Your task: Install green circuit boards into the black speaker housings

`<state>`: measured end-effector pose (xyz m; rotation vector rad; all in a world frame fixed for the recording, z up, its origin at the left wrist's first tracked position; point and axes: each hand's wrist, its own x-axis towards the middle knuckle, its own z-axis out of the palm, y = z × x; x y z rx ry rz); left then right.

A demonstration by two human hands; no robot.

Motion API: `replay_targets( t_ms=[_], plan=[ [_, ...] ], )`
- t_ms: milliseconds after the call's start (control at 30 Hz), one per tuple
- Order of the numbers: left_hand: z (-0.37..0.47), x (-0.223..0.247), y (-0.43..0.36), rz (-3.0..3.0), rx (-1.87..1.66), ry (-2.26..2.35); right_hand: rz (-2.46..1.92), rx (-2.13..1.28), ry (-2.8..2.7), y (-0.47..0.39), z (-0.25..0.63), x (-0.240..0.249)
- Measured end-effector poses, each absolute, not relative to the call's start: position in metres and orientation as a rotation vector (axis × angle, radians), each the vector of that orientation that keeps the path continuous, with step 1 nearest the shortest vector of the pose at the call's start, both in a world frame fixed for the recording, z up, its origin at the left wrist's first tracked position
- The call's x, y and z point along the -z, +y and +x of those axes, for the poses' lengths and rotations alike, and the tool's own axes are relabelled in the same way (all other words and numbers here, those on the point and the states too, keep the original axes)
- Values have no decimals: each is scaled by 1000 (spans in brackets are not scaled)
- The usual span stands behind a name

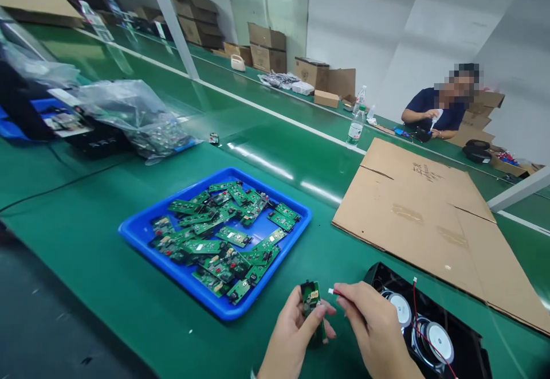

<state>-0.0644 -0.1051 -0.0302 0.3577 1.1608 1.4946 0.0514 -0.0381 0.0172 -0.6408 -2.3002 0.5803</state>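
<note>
My left hand (296,327) is closed around a green circuit board (313,297) with pale connectors and dark parts, held upright above the green table. Just to its right, my right hand (372,319) pinches a red cable with a small white plug (332,291) at its tip. The plug points towards the board, with a small gap between them. Beside my right hand lies a black speaker housing (466,324) holding two round speakers (438,342) with white backs. Another red wire with a white plug (415,280) rises from the housing.
A blue tray (131,233) of loose circuit boards stands left of my hands. Flat cardboard (408,213) lies at the right. Behind are a water bottle (356,129), plastic-bagged parts (146,115) and several boxes. A person (447,104) works across the table.
</note>
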Motion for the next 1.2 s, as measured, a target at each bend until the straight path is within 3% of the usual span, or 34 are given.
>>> replay_targets(
  t_ms=[300,567,1200],
  plan=[
    [-62,10,-110,589,-1503,1192,-665,-155,-2281,-49,49,-14],
    [-82,1,-107,740,-1308,1211,-598,-233,-2307,-43,55,-25],
    [-87,-1,-105,646,-1440,1181,-671,-425,-2239,-49,53,-29]
  ],
)
